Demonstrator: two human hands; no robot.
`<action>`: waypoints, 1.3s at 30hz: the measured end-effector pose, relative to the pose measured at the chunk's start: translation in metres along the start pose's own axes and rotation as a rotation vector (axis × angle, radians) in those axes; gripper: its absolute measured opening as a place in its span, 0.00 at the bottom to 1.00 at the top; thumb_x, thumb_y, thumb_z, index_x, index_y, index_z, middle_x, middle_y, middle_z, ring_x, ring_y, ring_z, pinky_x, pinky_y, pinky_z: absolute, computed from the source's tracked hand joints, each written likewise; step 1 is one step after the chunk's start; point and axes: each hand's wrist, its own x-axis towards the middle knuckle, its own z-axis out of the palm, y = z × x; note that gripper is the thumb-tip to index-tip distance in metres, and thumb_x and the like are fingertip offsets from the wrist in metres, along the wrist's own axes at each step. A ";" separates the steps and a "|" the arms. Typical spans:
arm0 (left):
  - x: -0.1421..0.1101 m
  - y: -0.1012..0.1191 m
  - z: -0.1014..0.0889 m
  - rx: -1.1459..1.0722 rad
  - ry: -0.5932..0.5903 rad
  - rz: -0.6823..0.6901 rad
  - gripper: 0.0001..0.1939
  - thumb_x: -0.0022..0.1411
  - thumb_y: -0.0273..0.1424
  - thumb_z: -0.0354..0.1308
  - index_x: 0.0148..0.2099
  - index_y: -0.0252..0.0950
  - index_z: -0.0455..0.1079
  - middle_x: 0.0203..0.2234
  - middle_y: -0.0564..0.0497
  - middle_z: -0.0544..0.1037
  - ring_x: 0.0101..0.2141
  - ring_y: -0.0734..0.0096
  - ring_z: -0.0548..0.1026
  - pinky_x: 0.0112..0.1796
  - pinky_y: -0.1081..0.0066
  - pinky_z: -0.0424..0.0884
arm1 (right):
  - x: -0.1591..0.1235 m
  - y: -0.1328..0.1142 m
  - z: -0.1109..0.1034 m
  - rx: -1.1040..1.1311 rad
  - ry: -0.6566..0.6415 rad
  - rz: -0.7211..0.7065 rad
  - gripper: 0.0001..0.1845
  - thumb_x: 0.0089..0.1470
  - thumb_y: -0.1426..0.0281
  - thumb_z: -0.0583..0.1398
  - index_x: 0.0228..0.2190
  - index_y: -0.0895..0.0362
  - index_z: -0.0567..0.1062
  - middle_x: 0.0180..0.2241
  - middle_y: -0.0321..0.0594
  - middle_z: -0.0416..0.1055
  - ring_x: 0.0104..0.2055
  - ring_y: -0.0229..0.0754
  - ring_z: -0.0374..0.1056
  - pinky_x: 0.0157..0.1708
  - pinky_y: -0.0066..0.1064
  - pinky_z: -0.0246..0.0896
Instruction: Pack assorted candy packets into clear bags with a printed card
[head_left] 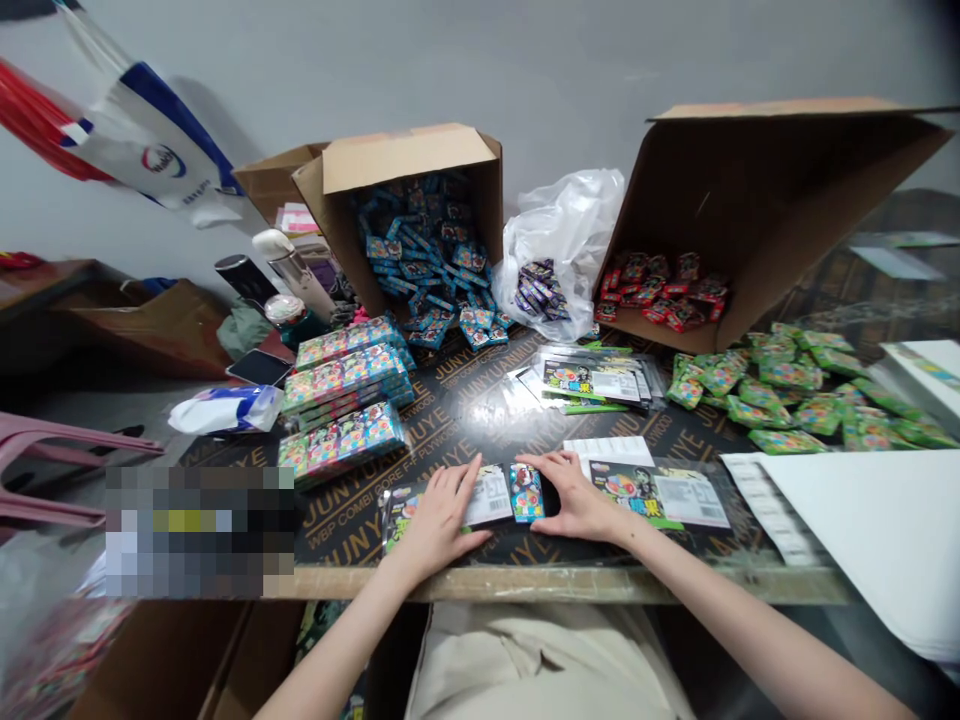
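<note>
My left hand lies flat, fingers stretched out, over a black, white and green printed bag at the front of the table. Just right of it stands a small blue candy pack. My right hand holds this pack by its far and near ends, fingertips at the back and thumb at the front. Beneath my right wrist is another printed bag, partly covered. Farther back lies a pile of similar printed bags.
Behind are a carton of blue packs, a plastic bag with purple packs, and a carton with red packs. Green packs spread at right. Stacked multicoloured pack rows, a phone and bottles stand left.
</note>
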 end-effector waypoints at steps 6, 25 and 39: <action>0.004 -0.007 -0.003 -0.062 0.041 0.034 0.49 0.53 0.41 0.58 0.65 0.38 0.28 0.55 0.40 0.58 0.54 0.55 0.58 0.55 0.49 0.51 | 0.003 -0.001 -0.014 0.054 0.012 -0.032 0.42 0.34 0.67 0.64 0.53 0.54 0.58 0.51 0.43 0.62 0.49 0.48 0.57 0.53 0.44 0.41; 0.042 -0.011 -0.017 -0.186 0.149 -0.022 0.54 0.47 0.40 0.62 0.65 0.39 0.29 0.55 0.40 0.59 0.55 0.52 0.57 0.54 0.52 0.55 | 0.021 -0.006 -0.031 -0.011 0.255 0.046 0.42 0.47 0.55 0.60 0.58 0.52 0.48 0.51 0.46 0.62 0.54 0.52 0.55 0.54 0.48 0.38; 0.081 -0.028 0.009 -0.151 0.062 -0.048 0.55 0.40 0.36 0.66 0.64 0.42 0.36 0.49 0.45 0.63 0.50 0.55 0.60 0.54 0.52 0.51 | 0.215 0.136 -0.113 -0.438 0.474 0.393 0.36 0.47 0.58 0.58 0.55 0.56 0.56 0.58 0.51 0.47 0.58 0.55 0.47 0.52 0.46 0.48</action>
